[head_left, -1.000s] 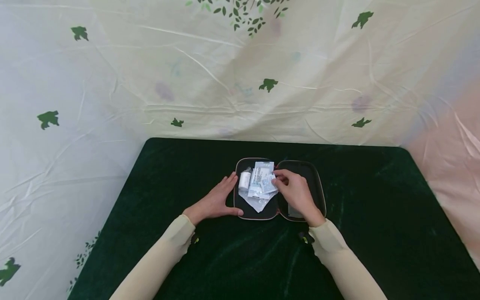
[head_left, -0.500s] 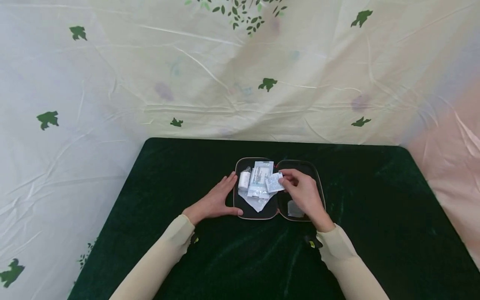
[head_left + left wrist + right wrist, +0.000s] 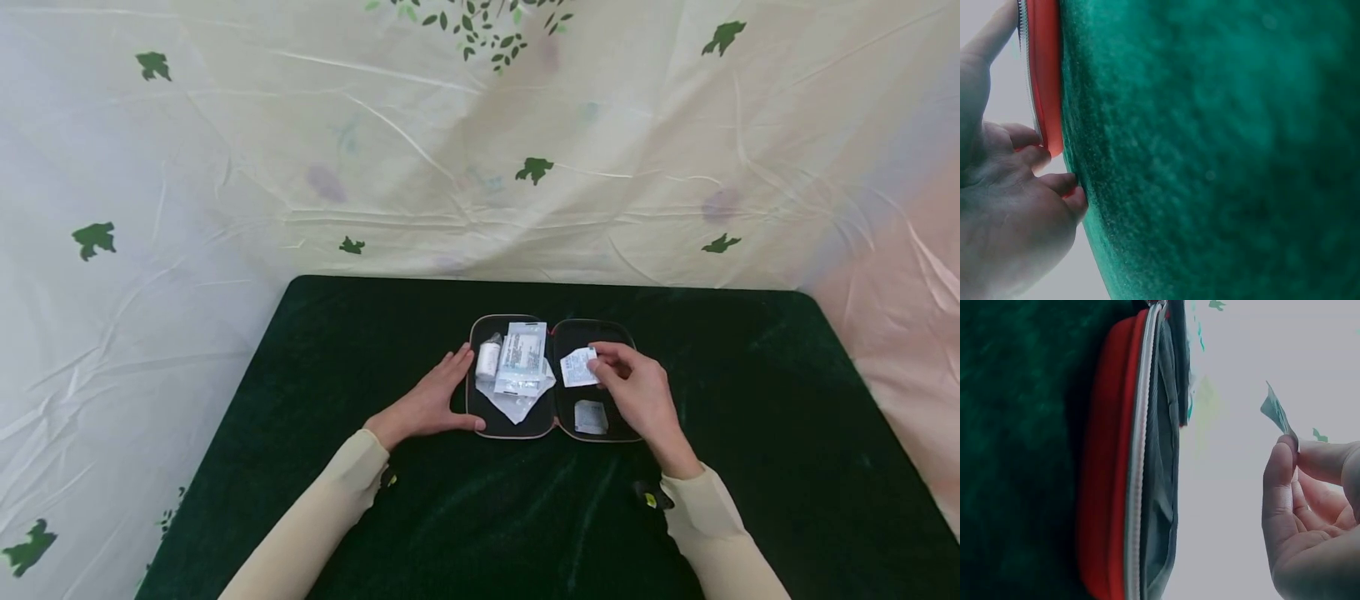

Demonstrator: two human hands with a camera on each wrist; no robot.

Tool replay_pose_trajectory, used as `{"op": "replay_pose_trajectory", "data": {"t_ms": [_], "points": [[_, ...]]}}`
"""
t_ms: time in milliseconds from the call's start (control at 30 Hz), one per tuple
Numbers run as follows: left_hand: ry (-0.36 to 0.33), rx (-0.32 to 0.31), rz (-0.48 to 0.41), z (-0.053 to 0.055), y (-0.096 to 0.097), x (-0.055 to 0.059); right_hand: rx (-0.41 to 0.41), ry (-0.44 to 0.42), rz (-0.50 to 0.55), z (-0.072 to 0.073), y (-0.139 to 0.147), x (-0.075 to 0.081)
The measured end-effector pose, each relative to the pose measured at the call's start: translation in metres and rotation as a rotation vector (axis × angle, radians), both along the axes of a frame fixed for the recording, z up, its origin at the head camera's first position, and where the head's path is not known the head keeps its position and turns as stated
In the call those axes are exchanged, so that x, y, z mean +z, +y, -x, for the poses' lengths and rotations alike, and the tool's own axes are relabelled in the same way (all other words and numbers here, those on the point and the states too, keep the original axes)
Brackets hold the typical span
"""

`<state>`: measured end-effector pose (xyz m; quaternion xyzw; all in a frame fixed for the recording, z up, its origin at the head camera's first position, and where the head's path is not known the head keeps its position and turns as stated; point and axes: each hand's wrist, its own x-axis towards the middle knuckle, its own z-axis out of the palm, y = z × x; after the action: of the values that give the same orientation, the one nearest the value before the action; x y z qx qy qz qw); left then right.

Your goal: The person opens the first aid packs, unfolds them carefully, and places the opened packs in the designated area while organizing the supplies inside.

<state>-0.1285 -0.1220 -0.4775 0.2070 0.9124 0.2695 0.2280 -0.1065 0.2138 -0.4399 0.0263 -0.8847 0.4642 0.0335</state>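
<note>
An open red zip case with a dark lining [image 3: 540, 427] lies flat on the table, its two halves spread side by side. My left hand [image 3: 429, 403] rests against the left half's outer edge, fingers extended and thumb at the near corner. Between thumb and fingertips, my right hand [image 3: 641, 393] pinches a small printed white sachet [image 3: 576, 367] over the right half. The right wrist view has this sachet [image 3: 1276, 412] raised clear of the case's red shell [image 3: 1107, 469]. White printed packets [image 3: 521, 354] overlap in the left half beside a white cylinder [image 3: 487, 360] in clear wrap.
A small pale packet [image 3: 591, 417] lies at the near end of the right half. Dark green velvety cloth [image 3: 480, 525] covers the table. A pale curtain with green prints [image 3: 450, 167] surrounds its back and sides.
The right hand has carried the sachet rightward, from on top of the packets in the left half to over the right half. The left hand has stayed in place.
</note>
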Motion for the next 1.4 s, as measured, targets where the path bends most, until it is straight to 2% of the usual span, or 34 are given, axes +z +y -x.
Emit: {"op": "replay_pose_trajectory", "data": {"t_ms": [200,400,800,1100,1400], "points": [[0.0,0.0,0.006,0.0,0.0,0.0,-0.027,0.005,-0.004,-0.009,0.018,-0.001],[0.0,0.0,-0.002,0.0,0.0,0.0,-0.05,-0.006,-0.057,-0.016,0.035,-0.006],[0.002,0.005,-0.009,-0.002,-0.001,-0.001,-0.046,-0.028,-0.118,-0.027,0.063,-0.016],[0.011,0.004,-0.002,-0.002,-0.001,-0.004,0.023,-0.133,-0.126,-0.031,0.07,-0.017],[0.009,-0.002,-0.008,-0.001,0.0,0.0,0.078,-0.168,-0.188,-0.032,0.067,-0.019]]}}
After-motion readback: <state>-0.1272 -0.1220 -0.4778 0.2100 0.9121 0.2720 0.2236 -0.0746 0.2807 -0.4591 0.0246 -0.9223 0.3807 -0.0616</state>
